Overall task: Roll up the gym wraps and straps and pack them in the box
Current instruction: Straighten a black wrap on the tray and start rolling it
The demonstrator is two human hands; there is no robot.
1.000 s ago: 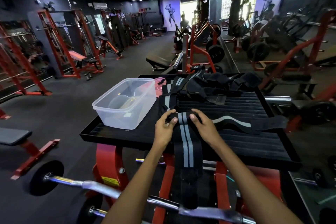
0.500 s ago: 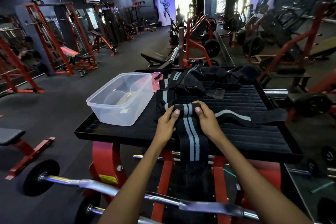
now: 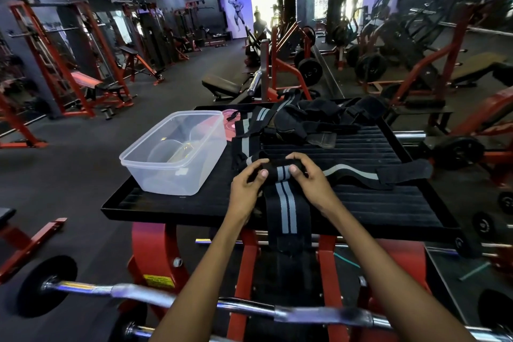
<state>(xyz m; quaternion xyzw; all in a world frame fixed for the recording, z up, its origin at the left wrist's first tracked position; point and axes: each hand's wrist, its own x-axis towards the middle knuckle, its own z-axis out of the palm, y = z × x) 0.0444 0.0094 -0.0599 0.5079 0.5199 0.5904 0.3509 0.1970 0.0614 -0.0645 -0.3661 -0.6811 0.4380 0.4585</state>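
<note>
A black wrap with two grey stripes [image 3: 287, 208] lies across the near edge of the black platform [image 3: 388, 203], and its tail hangs down over the front. Its far end is rolled into a short tube. My left hand [image 3: 247, 189] grips the roll's left end and my right hand [image 3: 311, 178] grips its right end, thumbs on top. A second striped wrap [image 3: 358, 173] lies flat to the right. A pile of black straps and wraps [image 3: 302, 122] sits at the back. The clear plastic box [image 3: 177, 153] stands empty at the left.
A pink lid [image 3: 229, 122] lies behind the box. A chrome curl bar [image 3: 194, 300] with a weight plate crosses low in front of me. Red machine frames and benches surround the platform.
The roll at the wrap's far end has grown thicker as both hands turned it toward me. The camera has shifted slightly.
</note>
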